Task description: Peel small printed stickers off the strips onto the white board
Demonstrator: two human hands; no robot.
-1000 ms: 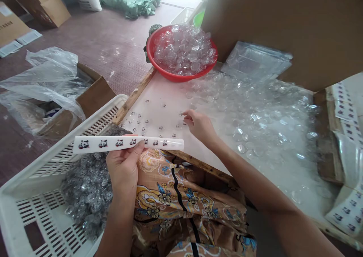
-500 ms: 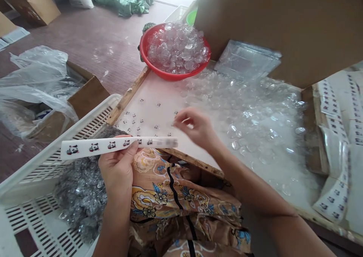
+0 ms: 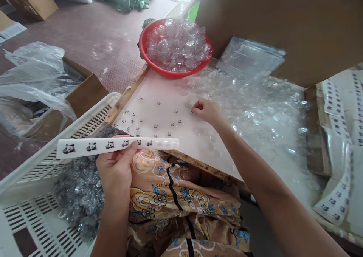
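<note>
My left hand [image 3: 117, 168] pinches a long white sticker strip [image 3: 93, 145] printed with small panda pictures, held level over my lap. My right hand [image 3: 207, 110] reaches forward onto the white work board [image 3: 164, 94], fingertips curled and pressed down on a small spot of the board beside the clear glass domes [image 3: 255, 109]. Several small panda stickers [image 3: 157, 115] lie scattered on the board to the left of that hand. Whether something sits under the fingertips is hidden.
A red bowl [image 3: 159, 66] heaped with clear domes stands at the board's far edge. A white slatted crate [image 3: 42, 196] with finished pieces sits at my left. A big cardboard box [image 3: 283, 26] stands behind, sticker sheets [image 3: 337, 109] lie at right, and a plastic bag [image 3: 34, 79] is at left.
My right hand lifted from the scattered stickers, swung a little, then came down further right near the domes. The strip in my left hand stayed almost still.
</note>
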